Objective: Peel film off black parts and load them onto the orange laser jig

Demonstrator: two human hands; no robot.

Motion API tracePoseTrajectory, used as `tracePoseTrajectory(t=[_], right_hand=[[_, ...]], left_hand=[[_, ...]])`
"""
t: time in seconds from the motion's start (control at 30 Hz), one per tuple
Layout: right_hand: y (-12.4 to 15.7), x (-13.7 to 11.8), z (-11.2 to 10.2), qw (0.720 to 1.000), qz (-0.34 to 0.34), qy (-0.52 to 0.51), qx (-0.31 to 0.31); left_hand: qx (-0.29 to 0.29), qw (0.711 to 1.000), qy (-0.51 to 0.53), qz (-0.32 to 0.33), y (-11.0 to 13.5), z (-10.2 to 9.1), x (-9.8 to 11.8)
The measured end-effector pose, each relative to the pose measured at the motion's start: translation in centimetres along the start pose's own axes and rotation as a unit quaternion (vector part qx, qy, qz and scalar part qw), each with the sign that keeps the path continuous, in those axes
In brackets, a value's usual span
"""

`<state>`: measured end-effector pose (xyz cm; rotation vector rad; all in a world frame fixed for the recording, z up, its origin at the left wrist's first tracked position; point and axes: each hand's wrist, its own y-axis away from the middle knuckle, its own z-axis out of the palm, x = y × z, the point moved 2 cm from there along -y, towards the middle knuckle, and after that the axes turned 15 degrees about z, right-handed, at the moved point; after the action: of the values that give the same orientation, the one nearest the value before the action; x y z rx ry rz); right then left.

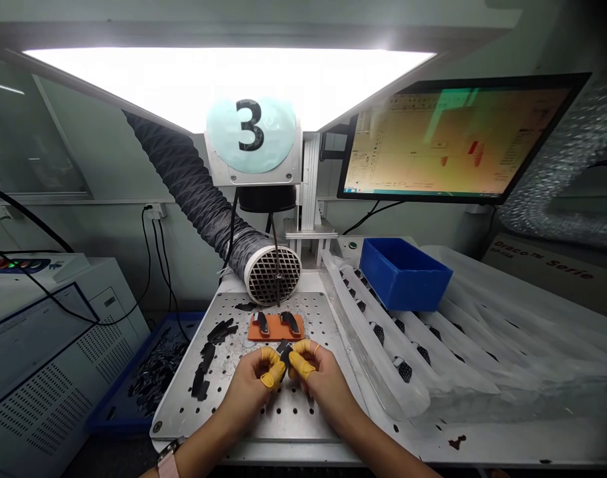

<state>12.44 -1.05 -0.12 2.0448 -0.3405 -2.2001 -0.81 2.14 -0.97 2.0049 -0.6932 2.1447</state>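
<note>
Between my left hand and my right hand is a small black part, pinched from both sides above the perforated metal plate. Yellow finger cots cover the thumbs and some fingertips of both hands. Just beyond them lies an orange block that carries two curved, shiny black pieces, one on the left and one on the right. My fingers partly hide the part they hold, so its exact kind is unclear.
Black strips lie on the plate's left side. A duct with a grille stands behind the block. To the right are a blue bin and white wrapping holding dark mesh-patterned pieces. A blue tray of black scraps sits lower left.
</note>
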Motion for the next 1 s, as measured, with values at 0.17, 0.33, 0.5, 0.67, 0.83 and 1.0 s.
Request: tracePoseTrajectory(t=[0.17,0.33,0.5,0.67,0.83,1.0], right_hand=[[0.04,0.06,0.10,0.998,-0.004,0.052,0.018],[0.08,0.09,0.02,0.998,-0.015,0.064,0.022],[0.06,0.07,0.00,0.997,-0.020,0.066,0.022],[0.03,0.15,0.02,0.997,-0.016,0.068,0.018],[0.05,0.31,0.00,0.997,-0.018,0.071,0.013],[0.09,0.23,0.04,0.997,-0.016,0.070,0.015]], left_hand=[[-0.018,0.999,-0.036,0.030,0.07,0.03,0.10],[-0.027,0.998,-0.056,0.007,0.16,0.04,0.27],[-0.028,0.998,-0.064,0.010,0.06,0.10,0.31],[-0.031,0.997,-0.071,0.018,0.11,0.09,0.31],[-0.032,0.996,-0.075,0.023,0.18,0.00,0.25],[-0.031,0.996,-0.079,0.023,0.13,-0.09,0.08]])
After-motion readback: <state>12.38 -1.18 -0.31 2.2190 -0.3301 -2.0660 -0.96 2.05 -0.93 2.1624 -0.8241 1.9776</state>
